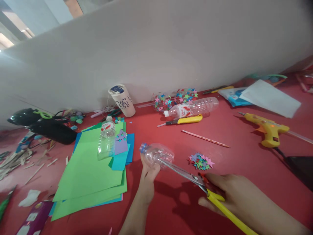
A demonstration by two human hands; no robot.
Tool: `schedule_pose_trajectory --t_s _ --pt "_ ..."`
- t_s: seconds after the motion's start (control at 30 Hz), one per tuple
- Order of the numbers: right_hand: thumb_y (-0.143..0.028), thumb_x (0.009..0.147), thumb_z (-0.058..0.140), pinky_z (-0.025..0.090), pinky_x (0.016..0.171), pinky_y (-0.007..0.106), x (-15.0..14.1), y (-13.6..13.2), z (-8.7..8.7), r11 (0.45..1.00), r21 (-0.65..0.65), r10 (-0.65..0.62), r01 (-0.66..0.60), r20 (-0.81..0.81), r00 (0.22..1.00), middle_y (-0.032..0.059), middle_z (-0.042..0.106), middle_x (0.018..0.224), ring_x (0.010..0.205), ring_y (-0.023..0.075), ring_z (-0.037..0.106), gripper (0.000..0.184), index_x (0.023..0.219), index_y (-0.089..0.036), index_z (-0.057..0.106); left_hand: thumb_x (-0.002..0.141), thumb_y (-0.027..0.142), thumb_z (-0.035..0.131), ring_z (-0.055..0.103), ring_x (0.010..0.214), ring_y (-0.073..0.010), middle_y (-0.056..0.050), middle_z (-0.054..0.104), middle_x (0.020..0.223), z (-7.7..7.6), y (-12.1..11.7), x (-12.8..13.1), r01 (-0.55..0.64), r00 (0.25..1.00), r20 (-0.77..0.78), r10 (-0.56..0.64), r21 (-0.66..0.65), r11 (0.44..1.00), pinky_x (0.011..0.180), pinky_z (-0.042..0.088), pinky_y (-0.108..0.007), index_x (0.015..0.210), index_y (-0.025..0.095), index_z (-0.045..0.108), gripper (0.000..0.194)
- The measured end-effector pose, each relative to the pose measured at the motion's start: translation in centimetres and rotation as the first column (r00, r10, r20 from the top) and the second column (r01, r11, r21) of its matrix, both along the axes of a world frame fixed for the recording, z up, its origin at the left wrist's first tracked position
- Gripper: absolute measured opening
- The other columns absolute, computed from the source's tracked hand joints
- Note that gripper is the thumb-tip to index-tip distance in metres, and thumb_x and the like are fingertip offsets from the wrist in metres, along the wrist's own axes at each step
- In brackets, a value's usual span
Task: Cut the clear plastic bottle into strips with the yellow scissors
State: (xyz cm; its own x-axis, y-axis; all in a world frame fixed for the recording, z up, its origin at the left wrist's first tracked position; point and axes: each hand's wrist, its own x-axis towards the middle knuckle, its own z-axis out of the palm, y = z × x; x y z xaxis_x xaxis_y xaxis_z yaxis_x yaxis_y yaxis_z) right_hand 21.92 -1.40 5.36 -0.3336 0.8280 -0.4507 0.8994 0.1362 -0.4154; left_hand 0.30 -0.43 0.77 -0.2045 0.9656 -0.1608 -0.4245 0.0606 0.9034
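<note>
- Red desk (176, 137) surface shows between your forearms, running towards the near edge.
- Your left hand (148, 171) has its fingers pinching the bottle top (158, 155), mid-desk, its blue cap (143, 148) towards the left edge.
- Your right hand (227, 187) has its fingers closed around the handles of the scissors (182, 173); the blade tips overlap the bottle top, but you cannot tell whether they are inside it.
- Just beyond the blades, you have a pile of stars (200, 161); a striped pencil (205, 138) lies farther towards the far edge.
- Left of your left hand, green sheets (90, 176) reach towards the near left corner.
- Towards the right edge lies a yellow glue gun (267, 129).
- Along the far edge rises a pale wall (171, 45), with light beyond its top at left.
- Two bottles, one on the sheets (106, 143), one lying near the far edge (204, 106), carry red-and-white labels too small to read.
- The tumbler (123, 102) by the far edge bears dark handwriting, hard to make out.
</note>
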Motion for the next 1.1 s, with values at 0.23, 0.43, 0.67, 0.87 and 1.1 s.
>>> schedule_pose_trajectory --t_s 0.23,0.43,0.67,0.87,1.1 --pt "-0.054 0.083 0.055 0.036 0.055 0.033 0.0 -0.1 -0.1 0.999 0.037 0.022 -0.022 -0.019 1.000 0.0076 0.067 0.069 0.062 0.0304 0.063 0.032 0.075 -0.024 0.050 0.068 0.041 0.075 0.048 0.131 -0.0305 -0.012 0.057 0.134 0.0 -0.6 0.5 0.001 0.998 -0.058 -0.004 -0.053 0.999 0.110 0.033 -0.043 0.144 0.028 0.026 0.091" --pt "-0.064 0.083 0.051 0.033 0.054 0.032 -0.2 0.2 -0.1 1.000 0.006 -0.013 0.013 -0.003 1.000 0.0095 0.068 0.070 0.060 0.0299 0.061 0.042 0.069 -0.024 0.047 0.070 0.044 0.071 0.045 0.134 -0.0311 -0.013 0.050 0.143 -0.1 -0.6 0.5 0.021 0.992 -0.121 -0.027 -0.051 0.998 0.110 0.034 -0.042 0.148 0.027 0.017 0.096" --pt "-0.068 0.083 0.045 0.028 0.055 0.031 0.0 0.3 -0.2 1.000 -0.004 -0.008 0.008 0.008 1.000 0.0108 0.066 0.070 0.061 0.0301 0.060 0.045 0.068 -0.025 0.042 0.071 0.042 0.070 0.051 0.128 -0.0304 -0.013 0.053 0.140 -0.4 -0.5 0.5 0.028 0.993 -0.113 -0.031 -0.028 0.999 0.109 0.035 -0.044 0.148 0.028 0.019 0.094" --pt "-0.055 0.080 0.052 0.030 0.054 0.031 -0.2 0.2 -0.3 1.000 0.012 0.012 -0.012 -0.009 1.000 0.0073 0.066 0.068 0.059 0.0285 0.059 0.034 0.068 -0.025 0.042 0.071 0.035 0.070 0.061 0.113 -0.0261 -0.009 0.065 0.121 0.0 -0.5 0.5 0.066 0.992 -0.106 -0.063 0.029 0.997 0.103 0.041 -0.040 0.141 0.025 0.033 0.080" --pt "-0.052 0.081 0.056 0.026 0.051 0.029 0.0 0.1 -0.7 0.998 0.059 0.029 -0.028 -0.023 0.999 0.0057 0.067 0.066 0.056 0.0274 0.059 0.032 0.069 -0.025 0.043 0.065 0.029 0.075 0.062 0.111 -0.0286 -0.011 0.064 0.122 0.7 -0.2 0.3 0.096 0.995 0.007 -0.096 0.032 0.995 0.096 0.046 -0.041 0.133 0.024 0.045 0.074"
